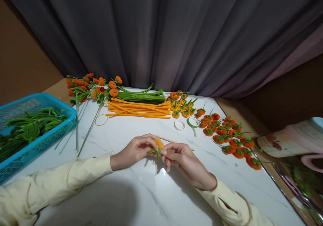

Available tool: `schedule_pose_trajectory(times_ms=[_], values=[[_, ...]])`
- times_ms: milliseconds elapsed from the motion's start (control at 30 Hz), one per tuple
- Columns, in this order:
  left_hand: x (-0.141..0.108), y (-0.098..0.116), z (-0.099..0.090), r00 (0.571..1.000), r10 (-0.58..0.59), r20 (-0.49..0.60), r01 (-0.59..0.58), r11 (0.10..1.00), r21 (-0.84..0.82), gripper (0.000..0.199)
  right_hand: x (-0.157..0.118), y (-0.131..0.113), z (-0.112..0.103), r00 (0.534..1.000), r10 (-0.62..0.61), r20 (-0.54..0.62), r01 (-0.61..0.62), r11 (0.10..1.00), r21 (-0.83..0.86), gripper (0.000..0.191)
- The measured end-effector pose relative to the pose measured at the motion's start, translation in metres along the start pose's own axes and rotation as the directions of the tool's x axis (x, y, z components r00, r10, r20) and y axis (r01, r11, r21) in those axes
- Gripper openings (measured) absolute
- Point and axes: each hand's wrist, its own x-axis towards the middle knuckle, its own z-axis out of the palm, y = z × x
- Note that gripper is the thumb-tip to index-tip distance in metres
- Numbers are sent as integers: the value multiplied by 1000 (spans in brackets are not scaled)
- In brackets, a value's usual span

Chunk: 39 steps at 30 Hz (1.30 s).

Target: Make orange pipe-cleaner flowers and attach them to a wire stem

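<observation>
Close over the white marbled board, a small yellow-orange pipe-cleaner flower (pixel 158 143) with green sepals sits between my two hands. My left hand (pixel 135 152) pinches it from the left, its fingertips partly behind the bloom. From the right, my right hand (pixel 186 162) has thumb and forefinger closed at the flower's green part. Just behind the hands lies a thin wooden stick (pixel 166 139), partly covered by them. Farther back are a bundle of yellow-orange pipe cleaners (pixel 138 108) and a bundle of green pipe cleaners (pixel 143 96).
A blue basket (pixel 47 99) of green leaf pieces stands left. Finished orange flowers (pixel 113 84) lie back left, loose orange heads (pixel 227 131) right, yellow ones (pixel 185 108) between. White tape (pixel 179 125) and green tape (pixel 193 122) rest mid-board; a tumbler (pixel 290 138) is far right.
</observation>
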Motion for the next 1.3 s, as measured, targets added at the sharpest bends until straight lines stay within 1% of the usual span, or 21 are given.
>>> schedule_pose_trajectory(times_ms=[67,133,200,233,267,300,367,400,433,467,600,667,733,767,833,1000,1200,1300], values=[[1,1,1,998,-57,-11,56,996,-64,16,2,0,-2,999,-51,-2,51,994,-93,27],[3,1,1,990,-138,-7,136,979,-151,24,2,0,-5,990,-138,-3,133,963,-234,27],[5,1,0,978,-207,7,204,957,-208,29,3,2,-7,968,-250,-3,230,895,-382,23],[6,1,-1,973,-233,12,229,947,-224,30,3,3,-8,943,-332,0,294,836,-463,21],[7,0,-1,967,-255,13,250,939,-237,30,4,4,-9,904,-427,19,367,752,-547,18],[8,0,-2,961,-275,11,269,931,-248,31,4,6,-10,850,-524,60,442,645,-623,15],[9,0,-3,951,-310,3,300,915,-271,33,5,10,-12,717,-674,181,566,410,-716,12],[9,-1,-3,947,-321,0,308,909,-283,33,6,12,-13,660,-712,240,605,314,-731,13],[9,-1,-4,946,-325,-2,310,903,-296,33,7,14,-14,619,-732,285,630,247,-736,15],[9,-1,-4,945,-326,-1,309,899,-310,33,8,17,-15,593,-744,309,641,204,-740,16],[9,-1,-2,946,-325,7,308,887,-343,32,10,24,-19,539,-769,343,638,107,-762,22],[9,0,-1,939,-345,0,324,881,-345,34,10,26,-21,509,-765,395,636,25,-771,28],[10,1,1,930,-369,-11,342,874,-346,34,11,28,-23,489,-744,455,633,-56,-772,33],[10,1,1,926,-378,-14,350,870,-347,34,12,29,-23,482,-735,477,631,-86,-771,33],[9,1,2,923,-385,-15,356,866,-352,33,13,31,-24,474,-724,501,632,-116,-766,31],[8,0,4,926,-378,-21,349,874,-339,28,12,33,-22,473,-725,501,625,-124,-770,31],[7,-4,5,927,-374,-37,345,887,-306,29,12,31,-21,444,-730,520,611,-178,-772,30],[7,-5,5,935,-354,-35,328,896,-299,30,14,33,-23,428,-732,529,632,-176,-755,31]])
